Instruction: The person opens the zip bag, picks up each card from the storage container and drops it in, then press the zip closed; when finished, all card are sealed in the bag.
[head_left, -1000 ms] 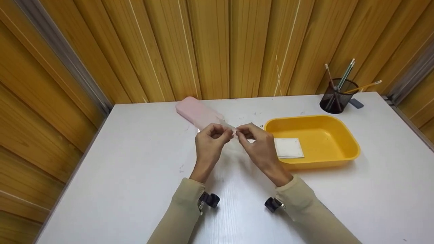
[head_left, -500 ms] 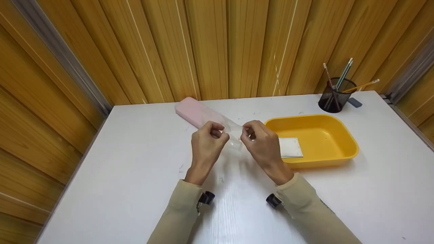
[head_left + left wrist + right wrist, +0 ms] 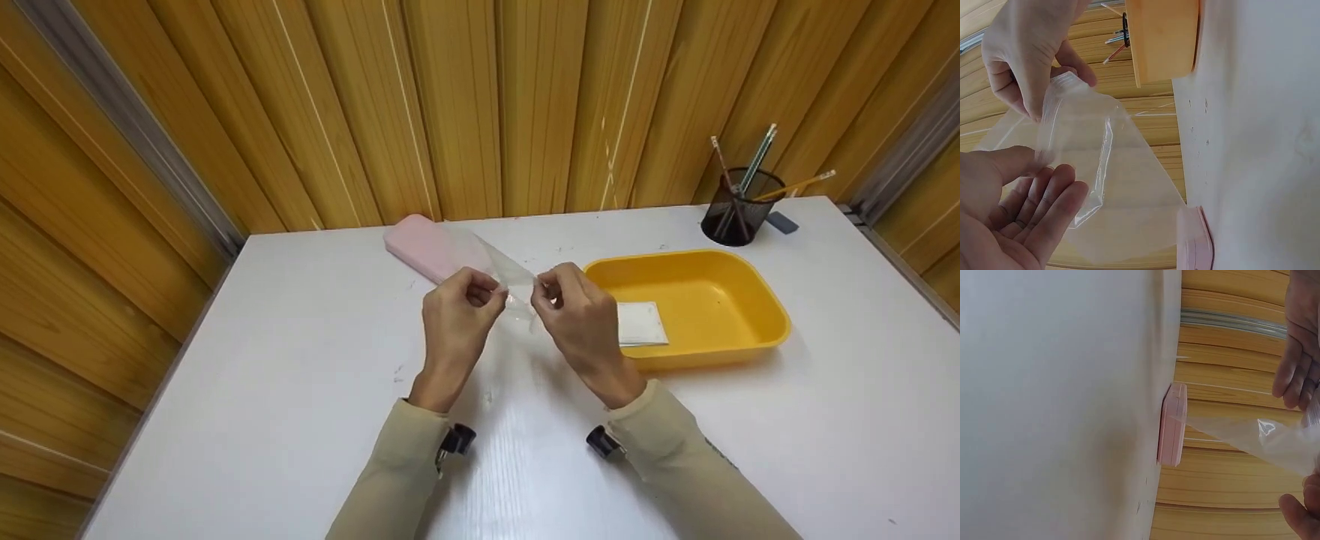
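A clear plastic zip bag point(image 3: 1129, 185) is held up between both hands, its ridged closure strip at the top. My left hand point(image 3: 459, 326) pinches one side of that top edge between thumb and fingers; in the left wrist view its other fingers curve behind the film. Opposite it, my right hand point(image 3: 581, 319) pinches the other side with thumb and forefinger. The film slopes down and away, its far end overlapping a pale pink box-shaped case point(image 3: 427, 246) lying on the table. In the right wrist view the bag point(image 3: 1252, 433) narrows toward the pink case point(image 3: 1172, 430).
To the right stands a yellow tray point(image 3: 709, 356), with a white square card or pad point(image 3: 643, 324) inside it. Behind it are a black mesh pencil cup point(image 3: 731, 217) with several pencils and a dark eraser-like block point(image 3: 782, 223). A wood-patterned wall point(image 3: 465, 112) backs the white table point(image 3: 300, 375).
The hands have drawn slightly apart from nearly touching, spreading the bag's top edge between them. More of the film now shows. The pink case and tray stay where they were.
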Motion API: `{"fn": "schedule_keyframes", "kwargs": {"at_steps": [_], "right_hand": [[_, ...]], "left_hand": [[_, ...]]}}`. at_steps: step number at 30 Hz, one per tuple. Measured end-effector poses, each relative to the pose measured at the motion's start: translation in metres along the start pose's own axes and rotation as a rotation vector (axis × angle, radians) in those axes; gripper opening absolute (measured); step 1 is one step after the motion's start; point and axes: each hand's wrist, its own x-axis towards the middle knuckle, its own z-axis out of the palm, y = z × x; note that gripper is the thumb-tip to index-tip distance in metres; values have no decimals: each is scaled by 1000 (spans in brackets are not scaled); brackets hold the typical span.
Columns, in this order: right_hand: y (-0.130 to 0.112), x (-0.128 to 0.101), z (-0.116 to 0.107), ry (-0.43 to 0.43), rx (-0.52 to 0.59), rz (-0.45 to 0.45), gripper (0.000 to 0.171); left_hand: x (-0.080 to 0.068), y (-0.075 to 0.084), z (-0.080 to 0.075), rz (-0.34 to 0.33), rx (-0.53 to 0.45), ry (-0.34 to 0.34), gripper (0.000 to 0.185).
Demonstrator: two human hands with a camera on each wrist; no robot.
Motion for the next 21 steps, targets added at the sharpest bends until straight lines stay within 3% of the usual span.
{"fn": "schedule_keyframes", "kwargs": {"at_steps": [10, 21], "right_hand": [[7, 1, -3, 25, -144, -77, 21], [12, 9, -11, -24, -156, -32, 19]], "left_hand": [[3, -5, -8, 47, 72, 51, 12], [5, 0, -15, 82, 198, 43, 14]]}}
